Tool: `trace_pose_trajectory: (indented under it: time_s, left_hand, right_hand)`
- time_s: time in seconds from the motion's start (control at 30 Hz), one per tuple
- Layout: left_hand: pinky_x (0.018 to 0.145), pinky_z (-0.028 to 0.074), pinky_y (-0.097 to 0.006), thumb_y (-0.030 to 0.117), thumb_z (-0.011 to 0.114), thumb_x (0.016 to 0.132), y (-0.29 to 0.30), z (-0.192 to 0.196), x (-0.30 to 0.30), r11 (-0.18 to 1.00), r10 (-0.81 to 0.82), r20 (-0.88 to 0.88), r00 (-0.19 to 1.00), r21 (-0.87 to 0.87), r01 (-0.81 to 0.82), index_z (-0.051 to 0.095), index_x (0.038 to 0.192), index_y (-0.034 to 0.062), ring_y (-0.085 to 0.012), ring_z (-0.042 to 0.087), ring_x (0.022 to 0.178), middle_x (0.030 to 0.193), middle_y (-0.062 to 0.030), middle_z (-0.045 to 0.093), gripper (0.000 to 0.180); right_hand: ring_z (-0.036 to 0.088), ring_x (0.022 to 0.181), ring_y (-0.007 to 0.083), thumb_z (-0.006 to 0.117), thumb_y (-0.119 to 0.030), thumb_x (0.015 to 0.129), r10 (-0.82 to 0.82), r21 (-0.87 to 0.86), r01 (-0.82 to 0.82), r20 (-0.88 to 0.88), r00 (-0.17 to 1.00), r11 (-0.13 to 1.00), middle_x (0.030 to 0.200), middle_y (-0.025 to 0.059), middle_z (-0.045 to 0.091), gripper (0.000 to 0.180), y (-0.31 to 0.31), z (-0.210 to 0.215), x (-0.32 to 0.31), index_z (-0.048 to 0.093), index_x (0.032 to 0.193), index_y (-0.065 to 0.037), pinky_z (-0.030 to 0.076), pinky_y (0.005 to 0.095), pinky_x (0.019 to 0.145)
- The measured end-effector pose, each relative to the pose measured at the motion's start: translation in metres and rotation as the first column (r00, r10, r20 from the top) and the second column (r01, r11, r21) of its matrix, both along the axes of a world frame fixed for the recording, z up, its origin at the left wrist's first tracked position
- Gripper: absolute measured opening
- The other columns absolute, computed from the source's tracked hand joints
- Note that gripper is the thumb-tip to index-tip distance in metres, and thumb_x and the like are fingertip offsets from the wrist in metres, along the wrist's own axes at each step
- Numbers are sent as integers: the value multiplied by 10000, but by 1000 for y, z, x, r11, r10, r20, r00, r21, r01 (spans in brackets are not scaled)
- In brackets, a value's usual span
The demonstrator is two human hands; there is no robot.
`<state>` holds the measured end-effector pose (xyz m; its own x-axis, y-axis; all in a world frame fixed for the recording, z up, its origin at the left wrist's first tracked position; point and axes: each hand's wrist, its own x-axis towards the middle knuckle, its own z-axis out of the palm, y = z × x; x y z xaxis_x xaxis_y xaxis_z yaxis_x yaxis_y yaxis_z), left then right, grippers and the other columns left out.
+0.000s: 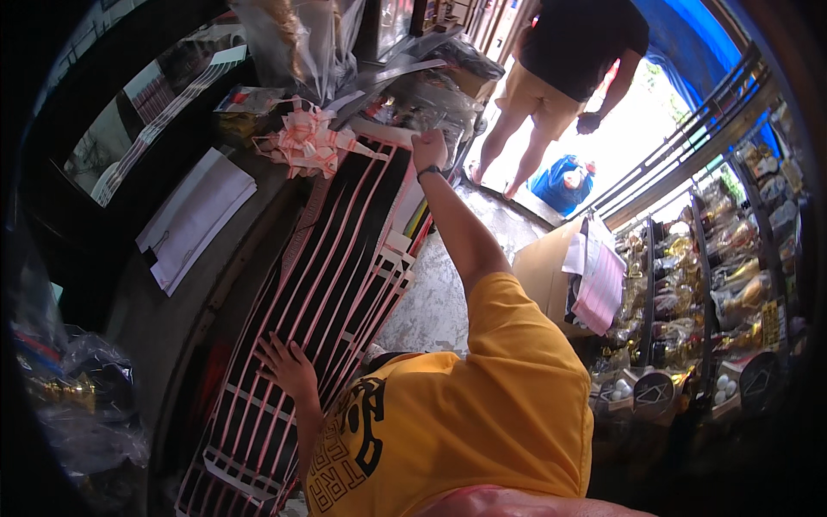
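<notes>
A long black sheet with pale pink-and-white stripes (301, 284) lies stretched from the near left toward the far middle. My left hand (289, 366) rests flat on it with fingers spread. At the sheet's far end my right hand (428, 149) is closed on a pale corner of it, the arm reaching out straight. A tangled heap of peeled pink-and-white strips (306, 138) sits beside that far end, left of my right hand. What is under the sheet is mostly hidden.
White papers with a binder clip (198, 220) lie on the dark surface at left. Plastic-wrapped goods (77, 388) are at near left. Someone in beige shorts (543, 95) stands by the bright doorway, near a blue bag (560, 185). A cardboard box (543, 267) and racks of packaged items (715, 258) stand right.
</notes>
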<state>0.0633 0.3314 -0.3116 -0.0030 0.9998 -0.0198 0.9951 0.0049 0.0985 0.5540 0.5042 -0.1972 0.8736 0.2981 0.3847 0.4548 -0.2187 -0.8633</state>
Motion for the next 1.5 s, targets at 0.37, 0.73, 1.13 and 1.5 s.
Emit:
trace_pose_trajectory:
  time_s: [0.37,0.73,1.13,1.5]
  left_hand:
    - [1123,206,-604,329,474,1016,-53,16,-89,950,12,266,964,297,-94,361,1488,93,-434,245,1441,1556,-191,303,540]
    - [1150,203,-593,229,539,964,-108,36,-240,978,85,232,969,167,-126,411,1449,100,-383,239,1458,1559,-130,322,519]
    - [1153,191,-612,324,488,976,-46,-7,-216,983,-103,207,973,169,68,325,1496,88,-369,202,1471,1589,-129,240,594]
    - [1151,197,-610,333,448,981,-55,-10,-213,959,-112,195,974,279,54,355,1470,77,-388,256,1448,1562,-151,290,559]
  right_hand:
    - [583,916,258,736,-164,805,337,135,-349,108,935,927,1044,130,626,343,-69,-70,-105,619,1098,-31,476,382,784]
    - [619,888,258,722,-120,801,958,-233,-929,94,272,287,1013,107,658,209,-133,-88,-470,689,1003,-72,504,365,777]
    - [501,1190,303,741,-336,796,973,-709,-666,162,166,232,1208,51,586,389,-133,-111,-556,668,1141,-172,414,517,968]
    - [470,1256,367,804,-446,719,991,-837,-529,-120,-67,-137,1225,122,555,553,-80,-107,-560,609,1123,-123,374,628,980]
